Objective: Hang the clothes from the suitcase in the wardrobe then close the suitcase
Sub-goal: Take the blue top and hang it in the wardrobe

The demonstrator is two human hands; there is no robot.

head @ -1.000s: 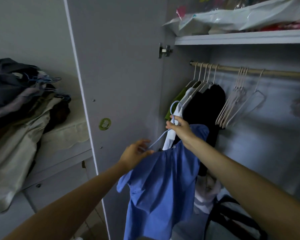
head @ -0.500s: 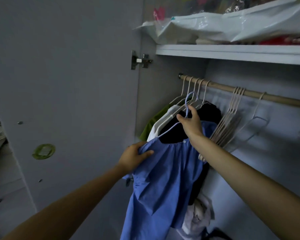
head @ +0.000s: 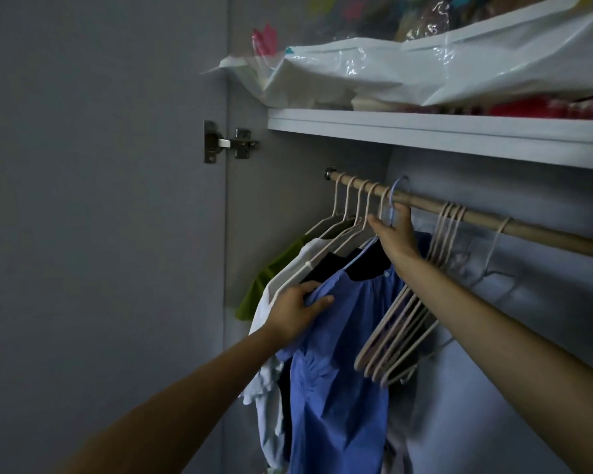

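Observation:
A blue shirt [head: 339,371] hangs from a light blue hanger [head: 396,196], whose hook sits over the wooden rail [head: 534,230] inside the wardrobe. My right hand [head: 396,241] grips the hanger's neck just under the rail. My left hand [head: 297,311] holds the shirt's left shoulder. To the left on the rail hang a green garment [head: 264,285], a white one [head: 271,289] and a black one [head: 329,265] on pale hangers. The suitcase is out of view.
Several empty pale hangers [head: 401,319] hang to the right of my right arm. A white shelf [head: 425,131] above the rail carries plastic-wrapped bundles [head: 356,73]. The open wardrobe door [head: 100,200] stands at the left, with a metal hinge [head: 226,143].
My right hand has lifted the blue hanger up from chest height and its hook is now over the rail. My left hand rose with the shirt's shoulder. The view has tilted upward.

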